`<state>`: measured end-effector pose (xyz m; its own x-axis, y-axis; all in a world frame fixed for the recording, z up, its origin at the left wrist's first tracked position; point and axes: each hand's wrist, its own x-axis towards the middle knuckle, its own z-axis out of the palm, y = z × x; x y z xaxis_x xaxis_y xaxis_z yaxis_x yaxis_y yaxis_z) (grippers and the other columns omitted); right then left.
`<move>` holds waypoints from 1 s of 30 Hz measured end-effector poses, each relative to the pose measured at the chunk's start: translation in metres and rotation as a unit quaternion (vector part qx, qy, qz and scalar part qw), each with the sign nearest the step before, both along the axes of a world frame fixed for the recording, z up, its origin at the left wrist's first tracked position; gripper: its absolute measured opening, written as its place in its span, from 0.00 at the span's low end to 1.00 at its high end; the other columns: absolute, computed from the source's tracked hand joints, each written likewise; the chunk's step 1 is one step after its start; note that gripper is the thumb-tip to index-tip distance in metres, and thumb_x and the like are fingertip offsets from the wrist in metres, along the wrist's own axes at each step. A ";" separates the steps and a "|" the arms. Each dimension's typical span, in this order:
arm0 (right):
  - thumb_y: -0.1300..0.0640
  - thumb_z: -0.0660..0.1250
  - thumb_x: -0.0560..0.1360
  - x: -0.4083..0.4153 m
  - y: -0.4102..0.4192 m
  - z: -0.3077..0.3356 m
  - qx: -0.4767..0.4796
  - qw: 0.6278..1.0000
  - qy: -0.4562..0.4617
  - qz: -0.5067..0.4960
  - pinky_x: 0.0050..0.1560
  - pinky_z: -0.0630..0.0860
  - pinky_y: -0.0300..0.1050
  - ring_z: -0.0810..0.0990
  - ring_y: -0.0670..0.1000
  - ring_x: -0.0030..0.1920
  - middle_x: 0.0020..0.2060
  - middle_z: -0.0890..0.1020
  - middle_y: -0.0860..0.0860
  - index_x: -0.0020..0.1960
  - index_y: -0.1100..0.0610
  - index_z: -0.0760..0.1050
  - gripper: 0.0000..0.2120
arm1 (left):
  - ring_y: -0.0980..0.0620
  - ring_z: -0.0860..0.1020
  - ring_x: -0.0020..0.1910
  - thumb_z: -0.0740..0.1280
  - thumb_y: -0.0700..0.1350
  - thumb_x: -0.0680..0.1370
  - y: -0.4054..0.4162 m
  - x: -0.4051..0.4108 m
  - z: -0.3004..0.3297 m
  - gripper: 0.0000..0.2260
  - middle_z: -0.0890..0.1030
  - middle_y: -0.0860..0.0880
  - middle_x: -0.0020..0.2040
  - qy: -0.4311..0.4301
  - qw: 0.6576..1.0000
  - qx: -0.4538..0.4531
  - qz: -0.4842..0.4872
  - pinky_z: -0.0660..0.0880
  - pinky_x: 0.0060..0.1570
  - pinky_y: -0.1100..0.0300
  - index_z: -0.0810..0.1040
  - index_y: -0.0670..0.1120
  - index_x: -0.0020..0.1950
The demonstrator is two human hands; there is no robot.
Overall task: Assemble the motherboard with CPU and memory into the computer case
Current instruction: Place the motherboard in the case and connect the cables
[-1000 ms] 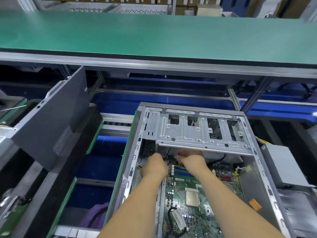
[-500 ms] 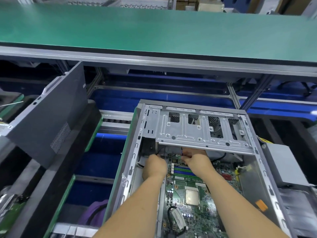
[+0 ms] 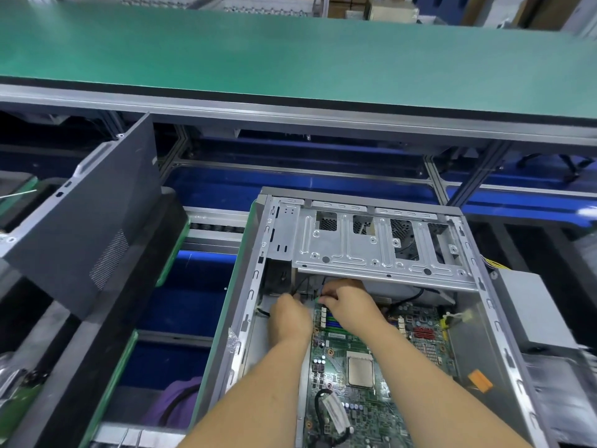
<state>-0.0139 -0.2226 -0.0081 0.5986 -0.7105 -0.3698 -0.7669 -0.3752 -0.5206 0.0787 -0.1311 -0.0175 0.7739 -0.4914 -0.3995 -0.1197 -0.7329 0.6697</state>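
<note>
The right hand (image 3: 347, 303) pinches something small and green at the far edge of the green motherboard (image 3: 365, 383); the left hand (image 3: 289, 315) curls beside it, its hold hidden. The board, with its square silver CPU (image 3: 360, 371), lies inside the open grey metal computer case (image 3: 371, 240). The step seems to be cable connecting; next comes seating the plug squarely

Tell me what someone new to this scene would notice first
Two bare hands, the left hand and the right hand, meet at the far edge of a green motherboard lying inside an open computer case, just under its silver drive cage. A square CPU sits mid-board. Beyond runs a long green bench top.
</note>
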 end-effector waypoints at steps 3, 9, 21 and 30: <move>0.52 0.62 0.83 0.004 0.002 0.001 -0.036 0.999 0.003 0.009 0.43 0.73 0.42 0.77 0.55 0.41 0.42 0.81 0.53 0.59 0.54 0.80 0.10 | 0.54 0.72 0.33 0.60 0.40 0.83 0.000 0.004 -0.002 0.08 0.75 0.51 0.37 0.003 0.999 -0.010 0.042 0.65 0.29 0.61 0.72 0.47 0.43; 0.56 0.60 0.84 0.006 0.000 0.008 -0.067 0.995 0.044 0.059 0.46 0.73 0.43 0.79 0.57 0.47 0.50 0.82 0.59 0.57 0.60 0.78 0.11 | 0.57 0.70 0.31 0.62 0.43 0.82 0.000 0.005 -0.007 0.06 0.72 0.54 0.34 0.007 0.999 -0.012 0.051 0.61 0.26 0.64 0.74 0.48 0.45; 0.55 0.62 0.82 0.010 0.003 0.006 -0.047 0.997 0.027 0.056 0.54 0.78 0.46 0.80 0.57 0.53 0.57 0.82 0.57 0.65 0.56 0.77 0.13 | 0.44 0.77 0.41 0.58 0.42 0.80 -0.003 0.004 -0.005 0.09 0.81 0.43 0.47 0.021 0.999 -0.015 0.024 0.68 0.35 0.58 0.77 0.44 0.53; 0.54 0.61 0.83 0.002 0.002 -0.001 -0.068 0.997 0.000 0.023 0.43 0.68 0.38 0.75 0.51 0.41 0.48 0.83 0.54 0.64 0.54 0.78 0.13 | 0.48 0.76 0.37 0.58 0.43 0.80 -0.002 0.002 -0.005 0.08 0.79 0.47 0.41 0.023 0.999 -0.020 0.024 0.67 0.31 0.60 0.76 0.45 0.49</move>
